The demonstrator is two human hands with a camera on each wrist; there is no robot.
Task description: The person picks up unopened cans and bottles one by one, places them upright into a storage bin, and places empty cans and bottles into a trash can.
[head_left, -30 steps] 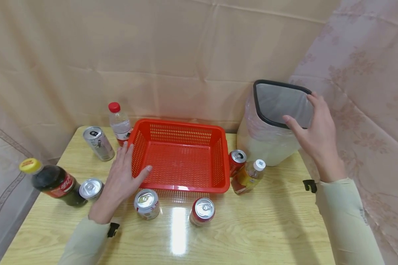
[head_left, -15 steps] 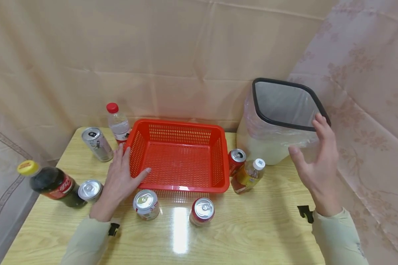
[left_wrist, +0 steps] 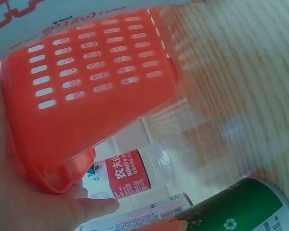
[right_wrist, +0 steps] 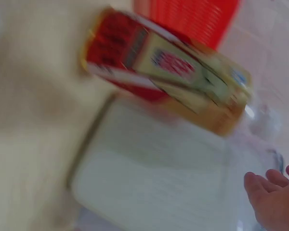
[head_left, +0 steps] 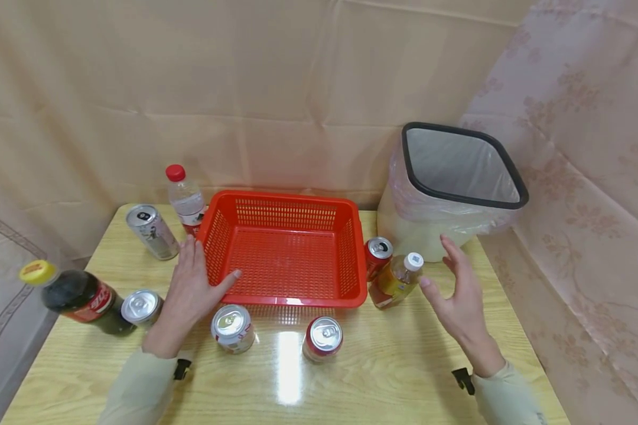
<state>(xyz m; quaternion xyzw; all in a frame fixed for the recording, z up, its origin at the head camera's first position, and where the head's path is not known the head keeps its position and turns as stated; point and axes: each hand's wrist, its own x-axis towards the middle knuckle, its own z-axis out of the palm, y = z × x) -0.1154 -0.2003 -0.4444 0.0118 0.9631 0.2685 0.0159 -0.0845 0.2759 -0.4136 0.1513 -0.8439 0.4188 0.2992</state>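
My left hand [head_left: 190, 290] rests against the left side of the red plastic basket [head_left: 284, 302], fingers extended along the rim and thumb over the front left corner. In the left wrist view, the basket's slotted wall [left_wrist: 96, 62] stands beside this hand. My right hand [head_left: 461, 304] is in the air just right of a tea bottle [head_left: 390, 286] with a white cap, thumb and fingers spread apart and holding nothing. A red can [head_left: 376, 257] stands between that bottle and the basket. In the right wrist view, the bottle [right_wrist: 168, 70] shows blurred, with the fingers apart from it.
A bin [head_left: 414, 227] with a clear liner and black rim stands behind the bottle. Left of the basket are a cola bottle [head_left: 87, 301], a silver can [head_left: 140, 307], a tall can [head_left: 153, 231] and a water bottle [head_left: 186, 203]. Cans [head_left: 233, 329] [head_left: 322, 339] stand in front.
My right hand has come down and left from the bin's rim to beside the tea bottle. The left hand stays at the basket; the view has shifted slightly.
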